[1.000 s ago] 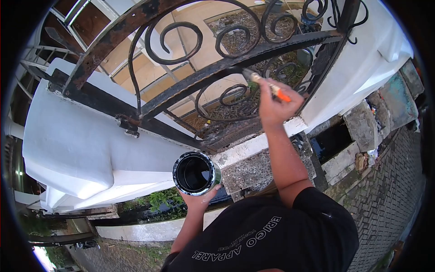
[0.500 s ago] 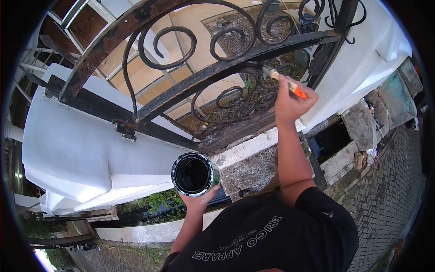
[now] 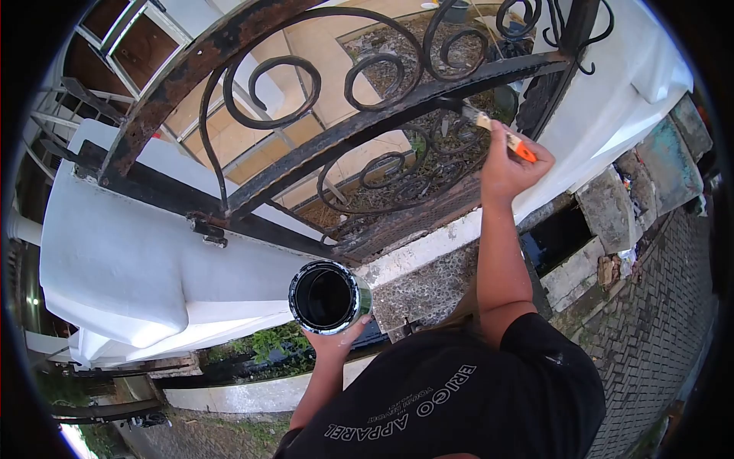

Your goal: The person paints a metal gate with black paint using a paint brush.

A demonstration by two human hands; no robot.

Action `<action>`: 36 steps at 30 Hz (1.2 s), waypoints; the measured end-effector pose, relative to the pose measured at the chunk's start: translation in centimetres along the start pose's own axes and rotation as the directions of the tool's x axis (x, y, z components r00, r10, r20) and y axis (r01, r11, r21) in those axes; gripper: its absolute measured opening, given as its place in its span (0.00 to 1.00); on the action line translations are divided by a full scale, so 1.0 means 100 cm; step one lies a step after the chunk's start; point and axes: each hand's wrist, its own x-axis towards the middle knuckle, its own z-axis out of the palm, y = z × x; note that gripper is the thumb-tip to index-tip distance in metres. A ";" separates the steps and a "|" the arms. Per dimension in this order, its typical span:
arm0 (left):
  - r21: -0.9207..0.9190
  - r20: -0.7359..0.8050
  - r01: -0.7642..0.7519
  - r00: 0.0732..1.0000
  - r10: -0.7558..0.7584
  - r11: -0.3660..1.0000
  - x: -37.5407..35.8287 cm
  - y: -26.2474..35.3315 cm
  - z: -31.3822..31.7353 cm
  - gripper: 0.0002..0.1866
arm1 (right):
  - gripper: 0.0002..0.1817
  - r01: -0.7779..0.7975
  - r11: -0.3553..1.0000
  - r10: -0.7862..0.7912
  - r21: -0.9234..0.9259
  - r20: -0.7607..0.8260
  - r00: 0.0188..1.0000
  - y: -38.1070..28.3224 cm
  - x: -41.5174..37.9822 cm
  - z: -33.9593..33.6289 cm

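Observation:
My right hand (image 3: pixel 511 170) is closed on a paintbrush (image 3: pixel 485 122) with a pale handle tipped in orange. Its dark bristles are right at the upper crossbar of the wrought-iron gate (image 3: pixel 344 126). Below and to the left, my left hand (image 3: pixel 340 336) grips a paint can (image 3: pixel 365 297) from underneath and the side. Black paint (image 3: pixel 323 300) shows inside the can, and its rim is smeared with black and white. Curled scrolls fill the gate above and below the crossbar, and rust shows on the thick top arch (image 3: pixel 164 88).
White walls (image 3: pixel 115 237) flank the gate on both sides. Beneath lies a pebbled concrete slab (image 3: pixel 420 294), with a drain opening (image 3: pixel 558 241) to its right. Plants (image 3: pixel 271 342) grow in the ditch at left. Brick paving (image 3: pixel 650 321) runs along the right.
My right hand has moved a little to the right with the brush, along the crossbar. The can in my left hand stays nearly in place. The view has shifted slightly.

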 end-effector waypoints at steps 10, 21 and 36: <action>0.017 0.046 -0.032 0.998 0.031 0.999 0.005 -0.016 0.013 0.55 | 0.29 0.065 0.986 -0.087 0.153 0.138 0.987 -0.006 -0.034 0.010; -0.086 0.057 -0.070 0.996 0.075 0.994 0.030 -0.013 0.054 0.55 | 0.29 0.074 0.997 -0.074 0.025 -0.016 0.997 0.044 0.057 -0.027; -0.004 0.051 -0.061 0.997 0.062 0.998 0.023 -0.004 0.043 0.55 | 0.26 0.264 0.961 -0.274 0.076 0.179 0.945 0.015 -0.020 -0.002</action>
